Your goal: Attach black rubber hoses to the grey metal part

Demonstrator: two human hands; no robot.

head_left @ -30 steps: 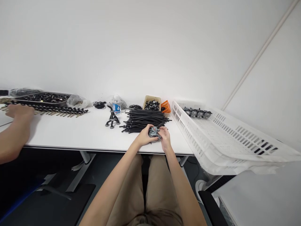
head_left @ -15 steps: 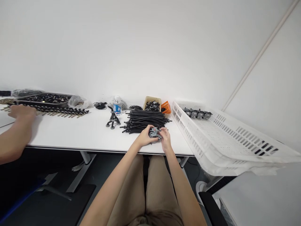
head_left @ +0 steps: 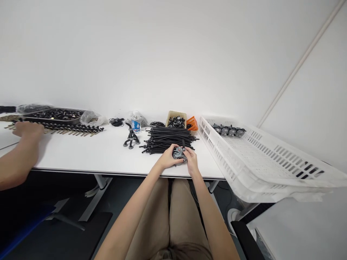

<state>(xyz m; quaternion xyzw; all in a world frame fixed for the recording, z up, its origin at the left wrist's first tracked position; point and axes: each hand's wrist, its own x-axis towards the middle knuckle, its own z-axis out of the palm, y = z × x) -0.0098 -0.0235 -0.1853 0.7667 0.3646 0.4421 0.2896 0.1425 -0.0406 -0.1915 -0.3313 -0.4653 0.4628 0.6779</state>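
Observation:
My left hand is closed around a grey metal part, a carburetor-like casting, just above the table's front edge. Fingers of my right hand pinch a short black tube at the part's upper right side. The tube stands upright there; whether it is seated in the casting I cannot tell. Right behind both hands lies a stack of black hoses. Farther left, a black piece with several bent legs and round grey ends stands on the table.
To the right, a white slotted crate holds several similar grey parts. Behind the hoses are a beige bin of black fittings, an orange basket and a bottle. At left, another person's hand rests near a metal tray.
The black tube at the grey part now points upward, where before it showed lower and shorter. My right fingers have shifted slightly around it. The view has moved a little.

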